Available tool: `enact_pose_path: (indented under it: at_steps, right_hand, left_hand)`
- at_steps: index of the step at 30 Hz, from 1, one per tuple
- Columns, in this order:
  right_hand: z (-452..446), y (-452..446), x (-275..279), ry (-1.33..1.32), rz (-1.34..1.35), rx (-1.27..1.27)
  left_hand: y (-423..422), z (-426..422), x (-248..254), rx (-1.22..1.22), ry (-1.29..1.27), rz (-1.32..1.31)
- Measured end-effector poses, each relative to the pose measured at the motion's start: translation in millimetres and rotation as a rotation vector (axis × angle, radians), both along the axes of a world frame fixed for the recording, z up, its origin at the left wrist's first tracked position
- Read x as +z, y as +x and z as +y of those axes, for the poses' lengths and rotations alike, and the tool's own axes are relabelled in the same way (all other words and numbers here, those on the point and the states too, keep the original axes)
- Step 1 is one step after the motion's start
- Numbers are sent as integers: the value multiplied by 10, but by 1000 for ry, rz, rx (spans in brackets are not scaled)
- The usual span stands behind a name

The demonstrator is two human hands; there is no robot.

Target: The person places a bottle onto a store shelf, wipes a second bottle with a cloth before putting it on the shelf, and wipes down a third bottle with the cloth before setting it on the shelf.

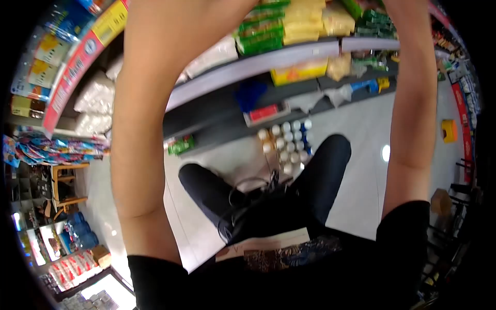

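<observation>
Both arms reach up past the top edge of the head view. My left hand (206, 18) shows only its base and part of its back, near green packets (261, 28) on a shelf; its fingers are cut off. Of my right hand (405, 6), only the part near the wrist shows, beside dark green packets (376, 23). Whatever either hand holds is out of view. Between the arms, pale yellow packets (301, 21) lie on the same shelf, above a yellow box (299, 72) on a lower level.
White-capped bottles (289, 142) stand grouped on the floor by the lower shelf (217, 121), close to the person's knees. A red and white box (266, 112) and a green packet (181, 145) lie on that shelf. Blue water jugs (82, 232) stand at far left.
</observation>
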State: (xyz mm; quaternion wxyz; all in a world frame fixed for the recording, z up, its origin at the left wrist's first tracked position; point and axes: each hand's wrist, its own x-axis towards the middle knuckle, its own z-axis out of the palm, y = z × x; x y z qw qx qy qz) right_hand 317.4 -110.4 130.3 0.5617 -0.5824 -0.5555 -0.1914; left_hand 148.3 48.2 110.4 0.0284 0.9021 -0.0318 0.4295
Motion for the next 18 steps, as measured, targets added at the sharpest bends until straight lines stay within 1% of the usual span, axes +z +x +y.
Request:
enact_pose_path:
  at_steps: [1,2,4,5,6,7,8,9,10,11,12,13,14,16,17,18]
  right_hand:
    - [-312,-170,-264,-17,92,9]
    - [-540,-215,-685,-77,194,16]
    - [-884,-369,-1615,-193,396,31]
    - [-1007,-536,-2008,-310,522,-46]
    - [-1114,-695,-2382,-422,645,-128]
    - [-1265,-826,-2745,-524,672,-159]
    - [-1405,-967,-3059,-625,696,-185]
    - [-1499,-1133,-3246,-644,760,-177]
    - [-1612,-1331,-3385,-674,840,-168]
    - [-1718,-1447,-3484,-753,855,-166]
    - [-1790,-1584,-3584,-668,920,-120]
    - [-1829,-1682,-3576,-713,880,-108]
    - [-1876,-1850,-3513,-774,856,-84]
    - [-1947,-2108,-3426,-752,917,78]
    - [-2063,-2234,-3361,-907,828,171]
    - [-2159,-2357,-3408,-933,853,290]
  left_hand:
    - [-192,-84,-209,-107,-53,17]
    - [-340,-109,-464,-221,-91,10]
    - [-719,-214,-1127,-233,-508,308]
    - [-875,-187,-1520,-249,-678,506]
    - [-1091,-223,-1883,-162,-809,673]
    - [-1338,-230,-2285,-114,-848,813]
    - [-1552,-300,-2577,-22,-979,983]
    - [-1805,-335,-2992,-44,-1162,988]
    - [-2024,-451,-3201,-104,-1491,1010]
    - [-2151,-617,-3206,-101,-1643,1044]
    - [-2231,-787,-3209,-100,-1795,1063]
    - [-2325,-926,-3271,-151,-1924,1070]
    - [-2378,-1015,-3300,-214,-1872,1116]
    - [-2487,-1212,-3334,-321,-1786,1211]
    - [-2545,-1340,-3355,-330,-1738,1149]
    - [-2572,-1402,-3327,-346,-1547,1151]
